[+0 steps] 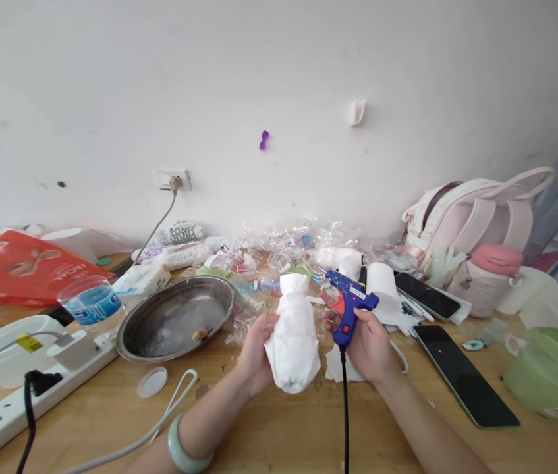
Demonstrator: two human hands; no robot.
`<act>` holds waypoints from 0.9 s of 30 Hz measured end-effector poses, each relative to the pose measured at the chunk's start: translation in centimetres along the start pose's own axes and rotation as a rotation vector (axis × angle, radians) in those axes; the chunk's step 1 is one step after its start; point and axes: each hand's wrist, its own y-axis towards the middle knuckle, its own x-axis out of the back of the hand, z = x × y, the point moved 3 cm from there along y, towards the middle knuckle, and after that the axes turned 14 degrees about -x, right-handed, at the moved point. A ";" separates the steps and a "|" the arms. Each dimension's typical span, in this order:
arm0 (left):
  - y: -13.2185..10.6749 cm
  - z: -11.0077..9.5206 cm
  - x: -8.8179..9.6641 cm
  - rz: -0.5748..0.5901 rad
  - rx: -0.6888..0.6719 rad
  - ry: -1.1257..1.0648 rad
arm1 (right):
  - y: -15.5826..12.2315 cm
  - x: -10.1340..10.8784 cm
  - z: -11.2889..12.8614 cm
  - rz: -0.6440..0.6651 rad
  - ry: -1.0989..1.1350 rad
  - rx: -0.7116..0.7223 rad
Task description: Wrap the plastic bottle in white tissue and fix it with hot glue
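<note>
My left hand [257,355] is closed around the left side of a white paper-wrapped bottle shape [294,342], narrow at the top and wide below, held above the table's middle. In my right hand [371,349] is a blue hot glue gun [348,306] with a red switch on its handle. Its nozzle points up and to the left, close to the wrapped shape's neck but apart from it. A black cord runs from the handle down to the table's front edge. Behind the gun stands a white paper roll [382,286]. A torn white paper piece [340,365] lies beneath my right hand.
A metal basin [177,352] sits left, near a white power strip [36,398] with plugs and cables. Two phones [466,375] lie right, beside a green container [550,372]. Clear plastic packaging [298,237] lines the wall; a pink backpack [471,224] stands back right.
</note>
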 end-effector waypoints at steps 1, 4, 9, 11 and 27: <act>0.0 0.0 0.0 0.000 0.004 0.000 | 0.0 0.0 0.0 -0.004 0.010 -0.006; 0.0 -0.1 -0.1 -0.031 -0.027 -0.002 | 0.1 0.0 0.0 -0.014 0.034 -0.009; 0.0 -0.3 -0.5 0.094 -0.099 -0.035 | 0.2 0.2 -0.1 -0.003 0.036 0.015; 0.0 -0.2 -0.5 0.115 -0.094 -0.014 | 0.1 0.3 -0.1 -0.011 0.032 0.019; 0.0 -0.6 -0.4 -0.018 -0.216 0.076 | -0.3 0.2 0.4 -0.049 0.052 0.078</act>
